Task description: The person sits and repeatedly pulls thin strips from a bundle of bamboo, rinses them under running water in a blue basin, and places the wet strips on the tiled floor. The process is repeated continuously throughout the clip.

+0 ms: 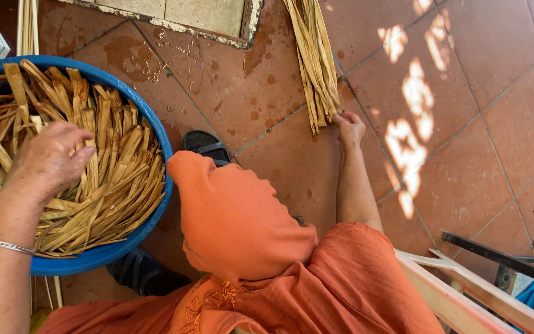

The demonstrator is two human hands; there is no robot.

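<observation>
Tiled floor [502, 117]: right hand [349, 127] pinches leaf bundle [314, 59]; left hand [47, 164] open on basin strips [118, 179].

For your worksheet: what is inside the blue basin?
The blue basin is filled with tan dried leaf strips. The left hand rests on them. The strips cover the basin's bottom, so anything beneath them cannot be seen.

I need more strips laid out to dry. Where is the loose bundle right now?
In the head view the bundle lies on the red tile floor at top centre, its lower end at the right hand, right of the blue tub.
</observation>
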